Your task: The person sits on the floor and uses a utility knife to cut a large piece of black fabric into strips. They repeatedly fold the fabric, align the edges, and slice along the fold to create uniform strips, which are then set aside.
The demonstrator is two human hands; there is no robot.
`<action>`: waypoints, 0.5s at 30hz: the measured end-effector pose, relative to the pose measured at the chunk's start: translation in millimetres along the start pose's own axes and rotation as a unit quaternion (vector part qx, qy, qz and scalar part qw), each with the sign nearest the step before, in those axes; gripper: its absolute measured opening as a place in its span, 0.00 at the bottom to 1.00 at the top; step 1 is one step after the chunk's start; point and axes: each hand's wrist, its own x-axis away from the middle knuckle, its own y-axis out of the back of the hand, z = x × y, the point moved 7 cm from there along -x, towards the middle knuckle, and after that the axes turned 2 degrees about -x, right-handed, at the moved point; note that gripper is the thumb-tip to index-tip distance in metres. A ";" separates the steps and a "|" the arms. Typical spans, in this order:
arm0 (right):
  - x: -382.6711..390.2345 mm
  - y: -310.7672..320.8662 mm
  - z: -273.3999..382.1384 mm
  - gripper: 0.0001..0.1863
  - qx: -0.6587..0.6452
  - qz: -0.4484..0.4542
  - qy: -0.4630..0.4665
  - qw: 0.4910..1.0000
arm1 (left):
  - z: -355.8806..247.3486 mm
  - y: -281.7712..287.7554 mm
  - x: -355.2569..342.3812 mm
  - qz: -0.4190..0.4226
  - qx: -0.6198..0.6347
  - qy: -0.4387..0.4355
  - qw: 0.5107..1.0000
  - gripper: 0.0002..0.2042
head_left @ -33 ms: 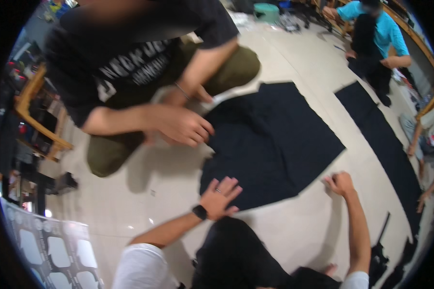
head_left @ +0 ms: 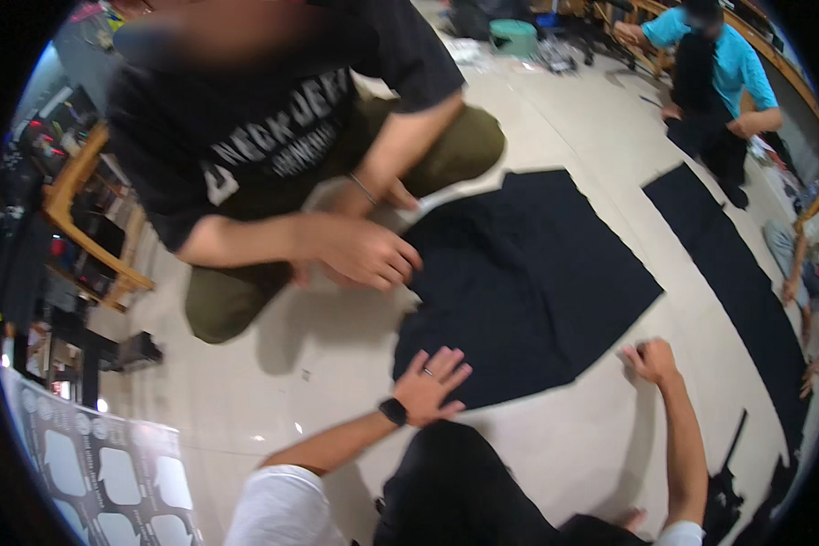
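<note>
A black garment shaped like a pair of shorts (head_left: 519,282) lies spread on the pale tiled floor in front of my knees. My left hand (head_left: 430,387), with a ring and a black wristwatch, rests flat on its near left corner, fingers spread. Just off the garment's near right edge, my right hand (head_left: 653,361) is closed in a loose fist, with nothing visible in it. Across from me a person in a black T-shirt sits cross-legged. That person's hand (head_left: 364,255) is at the garment's left edge, and its grip is hard to make out.
A long black cloth strip (head_left: 719,255) lies along the right. Farther back, a person in a blue shirt (head_left: 742,73) sits handling dark cloth. A green tub (head_left: 514,38) stands at the back. Wooden furniture (head_left: 82,218) and a patterned grey-white sheet (head_left: 109,473) are at left.
The whole view has shifted slightly, so everything appears a little lower and farther right. Both my hands and the garment keep their places relative to each other.
</note>
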 end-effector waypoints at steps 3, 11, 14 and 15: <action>13.6 -25.2 48.3 0.33 -0.197 0.098 -0.133 0.966 | 13.3 1.0 17.5 0.033 -0.029 0.023 0.999 0.38; 14.5 44.7 236.0 0.16 -0.893 -0.073 -0.016 0.445 | 6.7 -0.9 8.0 0.001 -0.025 0.009 1.000 0.39; -29.0 45.9 214.3 0.13 -0.503 -0.157 0.064 0.847 | 6.8 -1.1 5.4 -0.011 -0.017 0.006 1.000 0.38; -26.9 44.5 214.5 0.12 -0.320 -0.144 0.119 0.929 | 7.5 -1.2 6.5 -0.010 -0.022 0.009 1.000 0.39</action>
